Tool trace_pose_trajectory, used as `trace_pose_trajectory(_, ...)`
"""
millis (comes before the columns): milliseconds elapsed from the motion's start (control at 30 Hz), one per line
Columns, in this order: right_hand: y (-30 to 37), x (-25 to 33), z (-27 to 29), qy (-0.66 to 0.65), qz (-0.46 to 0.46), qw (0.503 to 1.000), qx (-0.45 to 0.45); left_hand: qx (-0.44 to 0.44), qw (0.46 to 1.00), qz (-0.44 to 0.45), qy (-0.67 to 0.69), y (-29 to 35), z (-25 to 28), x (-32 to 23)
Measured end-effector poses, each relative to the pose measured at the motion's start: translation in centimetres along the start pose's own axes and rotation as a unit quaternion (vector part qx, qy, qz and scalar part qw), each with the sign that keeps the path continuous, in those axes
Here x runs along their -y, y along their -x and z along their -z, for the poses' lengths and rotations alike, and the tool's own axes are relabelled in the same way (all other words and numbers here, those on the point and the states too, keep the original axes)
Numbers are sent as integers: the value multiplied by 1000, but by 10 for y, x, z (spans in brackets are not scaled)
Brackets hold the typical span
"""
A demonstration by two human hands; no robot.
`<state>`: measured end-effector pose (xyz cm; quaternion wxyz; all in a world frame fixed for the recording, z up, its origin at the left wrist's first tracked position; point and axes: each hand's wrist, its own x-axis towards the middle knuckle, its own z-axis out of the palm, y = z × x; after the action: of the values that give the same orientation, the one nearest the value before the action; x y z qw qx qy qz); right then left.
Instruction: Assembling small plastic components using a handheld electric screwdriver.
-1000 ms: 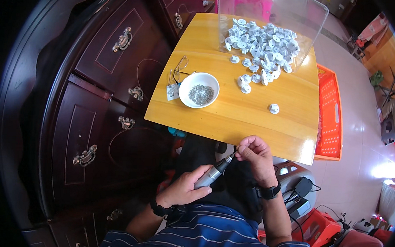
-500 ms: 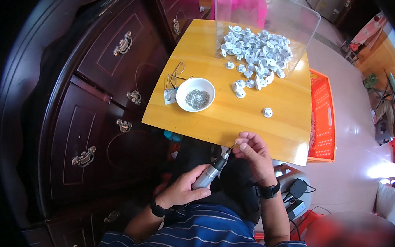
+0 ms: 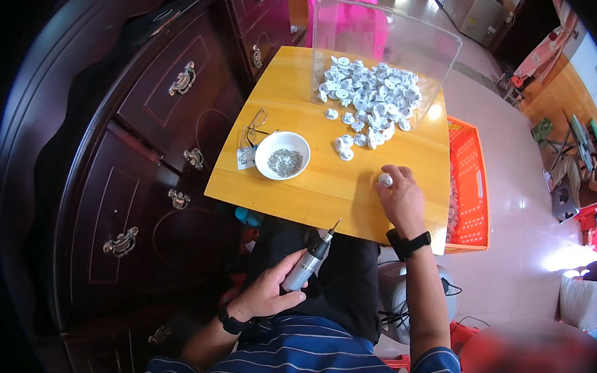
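A grey and black electric screwdriver [image 3: 302, 271] lies in my left hand [image 3: 268, 295], its fingers wrapped round the body. Its thin bit points up and away, just short of the table's near edge; whether a screw sits on the tip is too small to tell. Out over the table, my right hand [image 3: 405, 203] pinches a small round white plastic part [image 3: 386, 180] between thumb and fingers. To the left stands a white bowl [image 3: 264, 169] with many tiny metal screws [image 3: 285, 162]. A heap of similar white parts [image 3: 376, 85] spreads from a clear plastic bin [image 3: 450, 51] on its side.
Eyeglasses [image 3: 257, 120] and a small tag [image 3: 245, 158] lie beside the bowl on the yellow wooden table [image 3: 332, 199]. An orange crate [image 3: 477, 197] stands against the table's right side. Dark wooden drawers [image 3: 153, 95] rise close on the left. A pink chair [image 3: 356, 26] is behind the table.
My right hand has left the screwdriver's tip and moved forward onto the table, where it has taken hold of the lone white part. My left hand still holds the screwdriver.
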<state>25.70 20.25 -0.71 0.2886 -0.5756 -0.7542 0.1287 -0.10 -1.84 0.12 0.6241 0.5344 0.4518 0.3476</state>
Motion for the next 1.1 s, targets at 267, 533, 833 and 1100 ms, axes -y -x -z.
trace_pose_trajectory(267, -8, -10, -14, 69, -13, 996, 47, -9, 999, -18, -25, 2, -1, -3)
trace_pose_trajectory(533, 31, -5, 0, -661, -238, 705, 99, -18, 999, -32, -20, 2, -2, -7)
trace_pose_trajectory(833, 44, -1, -22, -687, -220, 686, 93, -36, 995, -53, -75, -13, -5, -16)
trace_pose_trajectory(1100, 48, -5, -40, -616, -207, 752, 115, -51, 980, -82, -175, -41, -12, -18)
